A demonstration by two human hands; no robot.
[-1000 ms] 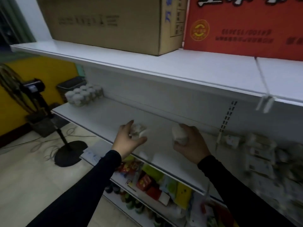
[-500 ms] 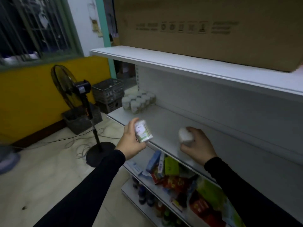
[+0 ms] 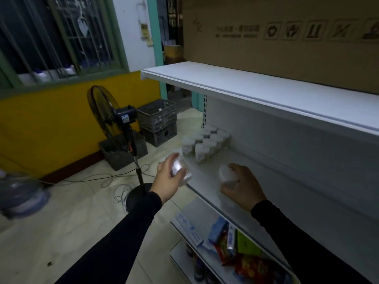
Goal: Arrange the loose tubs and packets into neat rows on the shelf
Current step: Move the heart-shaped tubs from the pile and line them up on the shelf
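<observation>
At the shelf's left end, I carry one tub in each hand toward the rows already standing there. My left hand (image 3: pixel 167 180) is curled round a clear tub (image 3: pixel 181 171), fingers wrapped over its side; the tub sits at the top of my palm, tilted and blurred, out in front of the shelf (image 3: pixel 202 179) edge and not yet over the board. Just beyond it, farther back on the shelf, stand the rows (image 3: pixel 205 143) of white-lidded tubs, packed tight against the back panel's left end. My right hand (image 3: pixel 243 186) grips a white tub (image 3: pixel 226 174) from the right, thumb and fingers closed round its body, lid end toward the rows; it is over the board, near the front edge, and whether its base touches the shelf I cannot tell. I judge this the carrying step, with the placing still to come. The next move calls for turning both tubs upright and setting them down flush beside the nearest row, labels outward, without knocking the front tubs.
</observation>
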